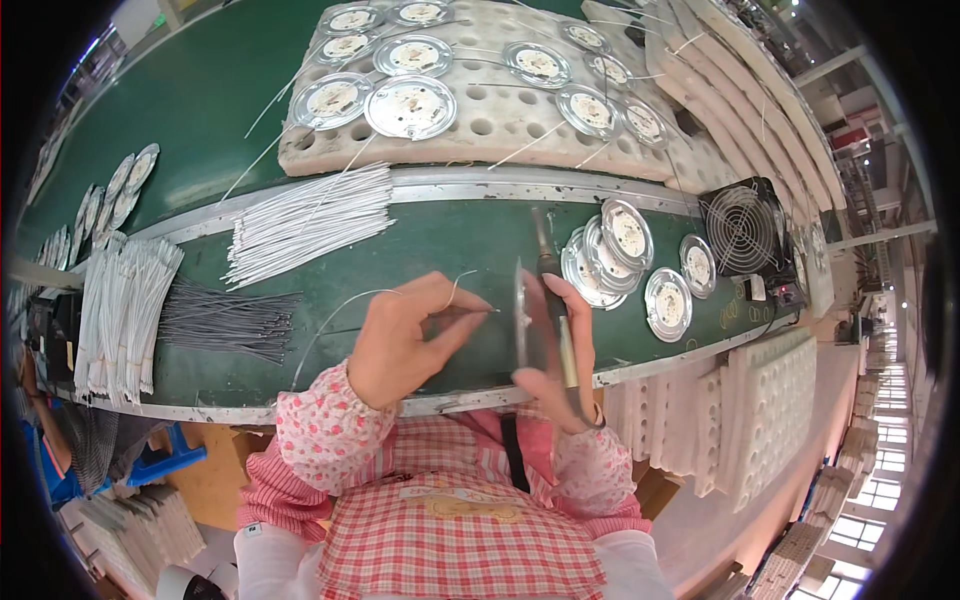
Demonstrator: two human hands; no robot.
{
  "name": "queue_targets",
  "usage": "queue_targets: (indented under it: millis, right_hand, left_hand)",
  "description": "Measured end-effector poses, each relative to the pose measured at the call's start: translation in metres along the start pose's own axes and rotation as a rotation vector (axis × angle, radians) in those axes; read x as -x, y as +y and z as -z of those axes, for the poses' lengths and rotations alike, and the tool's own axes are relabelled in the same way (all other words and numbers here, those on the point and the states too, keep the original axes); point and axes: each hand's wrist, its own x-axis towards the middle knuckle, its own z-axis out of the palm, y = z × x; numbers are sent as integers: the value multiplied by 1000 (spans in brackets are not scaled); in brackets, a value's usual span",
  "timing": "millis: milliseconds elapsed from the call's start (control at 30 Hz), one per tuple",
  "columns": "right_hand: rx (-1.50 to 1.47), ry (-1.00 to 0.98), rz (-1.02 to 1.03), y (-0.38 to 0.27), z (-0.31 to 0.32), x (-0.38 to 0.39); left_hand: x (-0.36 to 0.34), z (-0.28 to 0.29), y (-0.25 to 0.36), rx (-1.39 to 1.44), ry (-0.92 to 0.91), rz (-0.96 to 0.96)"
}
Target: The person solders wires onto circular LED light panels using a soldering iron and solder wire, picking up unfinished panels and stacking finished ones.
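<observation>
My left hand [405, 335] pinches a thin white wire [345, 305] whose end points right toward a round metal disc [520, 310] held on edge. My right hand [555, 350] grips that disc together with a dark pen-like soldering iron [549, 262] that rises from between its fingers. Both hands hover over the green mat [440, 245] near the bench's front edge. The wire loops back to the left across the mat.
A pile of round metal discs [625, 255] lies right of my hands beside a small black fan [742, 228]. White wire bundles [310, 222] and grey wires [225, 320] lie left. A foam tray [480, 115] with several discs sits beyond.
</observation>
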Motion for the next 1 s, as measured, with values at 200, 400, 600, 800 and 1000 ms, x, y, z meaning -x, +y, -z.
queue_targets:
  millis: [200, 400, 600, 800, 1000]
  right_hand:
    - [-154, 23, -177, 1, 8, 1]
    - [-176, -3, -172, 3, 10, -2]
    - [-182, 0, -182, 3, 9, 0]
    - [-78, -59, -10, 9, 4, 2]
    - [565, -175, 331, -4, 5, -9]
  left_hand:
    - [-6, -15, 16, 146, -63, 87]
    - [-9, -15, 16, 155, -59, 119]
    - [-8, -12, 14, 153, -58, 133]
    - [0, -12, 22, -42, -10, 45]
    - [10, -11, 16, 3, 25, 119]
